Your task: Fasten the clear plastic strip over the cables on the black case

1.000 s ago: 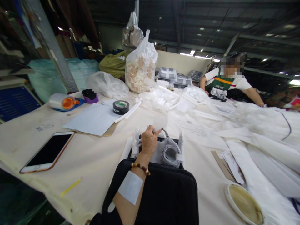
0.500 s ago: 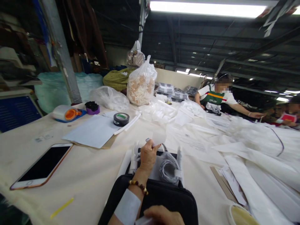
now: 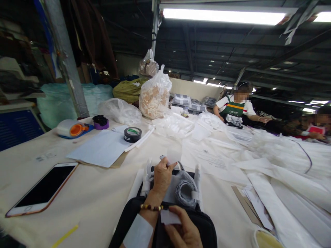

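A black bag lies in front of me, its upper part bearing white wrapping and a coiled strap in clear plastic. My left hand, with a beaded bracelet at its wrist, is closed at the bag's far end. A small grey-tipped piece pokes out of that fist; its rest is hidden. Beyond the fist a thin translucent sheet shows faintly. Between thumb and fingers my right hand pinches a small white label above the bag. A white patch covers part of my left forearm.
Left on the table are a phone, paper sheets, black tape and a tape dispenser. Plastic sheeting and a round tub are right. A co-worker stands beyond.
My right hand has risen from the lower edge with the white label, which now shows clearly near my left wrist. My left hand stays at the bag's far end. The co-worker's outstretched arm has drawn in.
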`<state>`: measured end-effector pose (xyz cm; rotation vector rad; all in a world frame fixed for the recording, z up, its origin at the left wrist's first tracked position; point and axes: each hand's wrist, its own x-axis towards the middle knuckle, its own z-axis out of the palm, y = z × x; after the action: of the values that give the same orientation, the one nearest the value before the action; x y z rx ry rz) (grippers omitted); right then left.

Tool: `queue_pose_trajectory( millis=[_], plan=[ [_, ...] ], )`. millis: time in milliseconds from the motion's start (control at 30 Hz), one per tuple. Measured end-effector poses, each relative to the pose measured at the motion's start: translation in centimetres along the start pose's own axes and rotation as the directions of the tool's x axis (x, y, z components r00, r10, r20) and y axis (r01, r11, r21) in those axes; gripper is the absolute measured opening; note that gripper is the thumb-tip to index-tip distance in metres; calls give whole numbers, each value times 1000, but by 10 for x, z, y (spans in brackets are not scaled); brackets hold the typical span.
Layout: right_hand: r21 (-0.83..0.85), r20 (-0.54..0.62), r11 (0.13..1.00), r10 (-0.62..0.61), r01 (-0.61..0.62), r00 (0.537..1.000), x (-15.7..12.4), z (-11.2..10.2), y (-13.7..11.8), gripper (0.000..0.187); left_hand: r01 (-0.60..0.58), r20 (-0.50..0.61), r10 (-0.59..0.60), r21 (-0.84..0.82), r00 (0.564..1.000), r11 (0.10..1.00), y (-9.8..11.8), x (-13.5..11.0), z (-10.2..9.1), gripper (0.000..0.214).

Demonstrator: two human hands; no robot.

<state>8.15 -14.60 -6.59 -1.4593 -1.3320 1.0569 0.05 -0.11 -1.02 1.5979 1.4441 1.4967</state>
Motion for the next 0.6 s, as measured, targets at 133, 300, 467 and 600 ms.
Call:
queue_pose_trajectory(
  millis=[133,300,467,600],
  plan=[
    [154,-121,988,50,-31,991,6,9,-3,43,-46,106,43,25,993,999,1,-3,-6,24],
    [269,-155,961,112,-67,981,5,17,-15,61,-167,261,149,52,954,985,-1,-11,-22,12],
    [274,-176,960,101,-49,979,6,16,-16,60,-354,343,324,29,882,935,-6,-23,-38,16],
    [266,-128,964,64,-28,990,4,14,-10,54,-499,342,468,1,815,867,-9,-36,-49,18]
  ],
)
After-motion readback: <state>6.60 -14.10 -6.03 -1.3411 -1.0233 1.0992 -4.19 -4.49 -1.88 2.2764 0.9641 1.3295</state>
